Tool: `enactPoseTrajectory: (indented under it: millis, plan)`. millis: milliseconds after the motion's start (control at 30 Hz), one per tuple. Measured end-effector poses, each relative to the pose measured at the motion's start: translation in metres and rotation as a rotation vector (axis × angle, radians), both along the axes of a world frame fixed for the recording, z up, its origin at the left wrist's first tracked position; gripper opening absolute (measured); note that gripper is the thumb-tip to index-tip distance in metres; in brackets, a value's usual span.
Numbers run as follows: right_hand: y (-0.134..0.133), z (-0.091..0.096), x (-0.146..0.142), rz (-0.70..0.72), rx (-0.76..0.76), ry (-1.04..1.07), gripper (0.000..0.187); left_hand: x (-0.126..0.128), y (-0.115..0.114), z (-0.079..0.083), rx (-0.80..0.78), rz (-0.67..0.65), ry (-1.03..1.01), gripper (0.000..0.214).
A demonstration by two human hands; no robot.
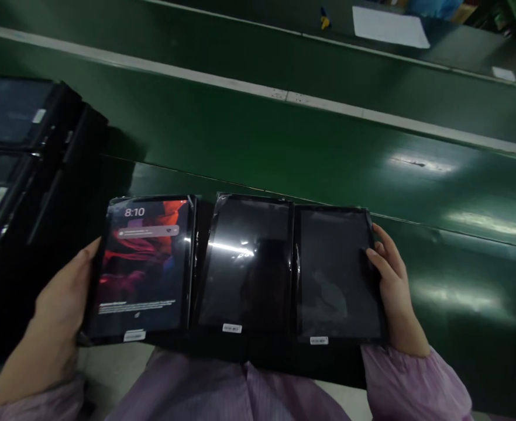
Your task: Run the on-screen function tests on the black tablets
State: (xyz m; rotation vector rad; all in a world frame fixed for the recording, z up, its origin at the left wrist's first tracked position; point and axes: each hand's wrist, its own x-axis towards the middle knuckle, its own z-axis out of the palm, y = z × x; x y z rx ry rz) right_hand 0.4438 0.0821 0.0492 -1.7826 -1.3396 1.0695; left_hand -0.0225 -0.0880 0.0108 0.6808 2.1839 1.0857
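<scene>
A glossy green worktop (258, 140) is stretching away, stacked black rectangular tablets (12, 111) standing toward its left edge. Along its near edge, a lit black glass-faced tablet (141, 269) is showing 8:10 over red artwork, beside a dark middle tablet (249, 286) and a dark right-hand tablet (339, 251). The left hand (65, 295) is gripping the lit one's left side, fingertips hidden; the right hand (393, 283) is holding the dark right-hand tablet's right side. Small white rectangular labels (232, 328) are sitting along their lower borders.
</scene>
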Motion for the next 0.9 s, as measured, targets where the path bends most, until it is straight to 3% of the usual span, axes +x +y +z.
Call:
enactPoseTrajectory:
  millis: [100,233,400,633,767,833,900]
  plan:
    - [0.0,-0.002,-0.006,-0.027,0.027,-0.016,0.064,0.007,0.014,0.013,0.029,0.132,-0.213,0.06]
    - [0.004,-0.004,-0.007,-0.128,-0.003,0.029,0.069,0.006,0.027,0.019,0.04,0.165,-0.282,0.072]
    - [0.021,-0.003,0.011,-0.204,-0.021,0.064,0.077,0.015,0.049,0.02,0.115,0.076,-0.351,0.081]
    - [0.045,0.005,0.041,-0.138,-0.011,-0.086,0.078,0.038,0.087,0.017,0.19,-0.006,-0.421,0.081]
    - [0.034,0.023,0.038,-0.015,0.232,-0.513,0.073,0.034,0.087,0.007,0.254,-0.03,-0.423,0.077]
    - [0.019,0.031,0.017,0.072,0.432,-0.711,0.07,0.032,0.086,0.003,0.33,0.028,-0.481,0.072]
    - [0.0,0.032,-0.019,0.294,0.624,-0.789,0.053,0.031,0.086,0.0,0.391,0.071,-0.532,0.066]
